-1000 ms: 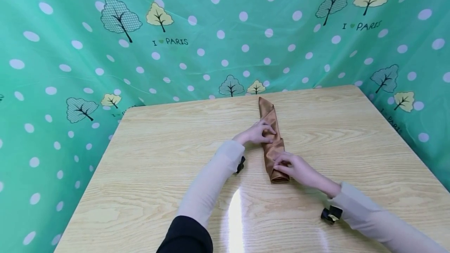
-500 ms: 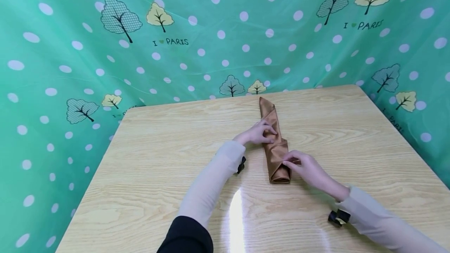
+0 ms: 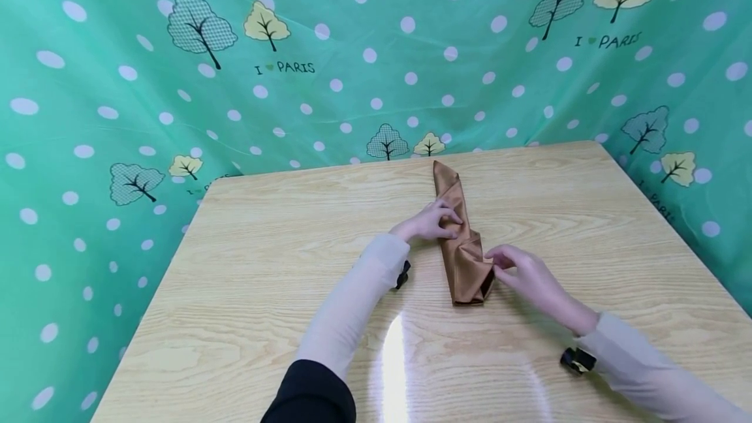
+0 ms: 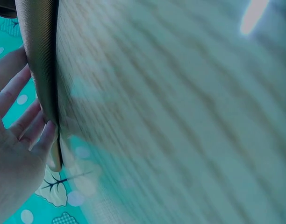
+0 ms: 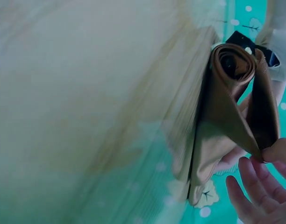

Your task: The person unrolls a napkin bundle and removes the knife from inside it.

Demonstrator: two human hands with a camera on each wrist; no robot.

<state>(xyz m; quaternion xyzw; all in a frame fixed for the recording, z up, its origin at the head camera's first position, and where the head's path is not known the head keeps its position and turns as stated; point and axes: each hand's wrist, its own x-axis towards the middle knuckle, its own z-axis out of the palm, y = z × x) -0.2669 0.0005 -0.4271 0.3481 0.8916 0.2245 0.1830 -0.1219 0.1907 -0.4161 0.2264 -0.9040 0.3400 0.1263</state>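
A brown satin cloth (image 3: pixel 465 266), folded and rolled into a long narrow strip, lies lengthwise on the table. Its far end comes to a point, and the near end shows a spiral roll in the right wrist view. My left hand (image 3: pixel 433 220) rests on the middle of the strip from the left, fingertips against the fabric. In the left wrist view its fingers lie along the cloth's side (image 4: pixel 40 56). At the near right, my right hand (image 3: pixel 529 276) pinches a loose flap (image 5: pixel 267 112) between thumb and fingers, pulled away from the roll.
The light wood table (image 3: pixel 252 279) extends on both sides of the cloth and reflects a bright glare strip (image 3: pixel 395 364). A green dotted curtain (image 3: pixel 329 70) hangs behind it and along its sides. Black wrist devices (image 3: pixel 578 361) sit below the cuffs.
My right hand has moved rightward, drawing the near flap of the cloth out from the roll, so a dark opening shows at its near end. My left hand has stayed in place.
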